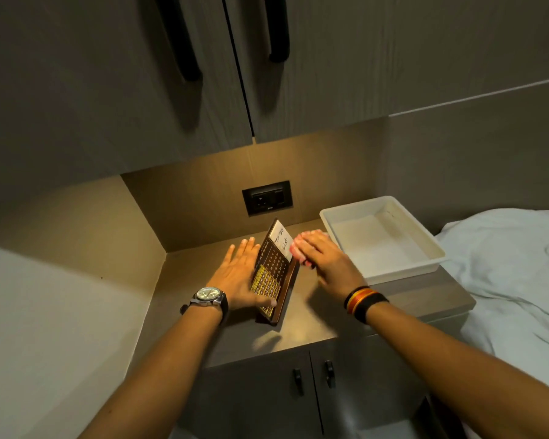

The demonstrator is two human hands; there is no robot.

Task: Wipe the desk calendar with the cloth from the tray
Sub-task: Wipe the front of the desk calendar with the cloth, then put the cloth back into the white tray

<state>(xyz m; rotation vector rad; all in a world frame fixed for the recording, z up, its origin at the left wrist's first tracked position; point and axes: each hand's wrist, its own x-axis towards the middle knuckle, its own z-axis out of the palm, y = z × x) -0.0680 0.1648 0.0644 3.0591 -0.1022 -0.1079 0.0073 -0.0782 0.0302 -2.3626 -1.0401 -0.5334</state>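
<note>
A dark brown desk calendar (271, 274) with gold tiles and a white "To Do List" card stands tilted on the bedside counter. My left hand (239, 274), with a wristwatch, braces its left side, thumb on the lower front edge. My right hand (325, 259) presses a pink cloth (299, 248) against the calendar's right edge; most of the cloth is hidden under my fingers. The white tray (390, 267) sits to the right with nothing visible in it.
A black wall socket (267, 198) is behind the calendar. Overhead cabinets with black handles (279, 30) hang above. A bed with white sheets (514, 274) lies at the right. Small cabinet doors (311, 375) are below the counter.
</note>
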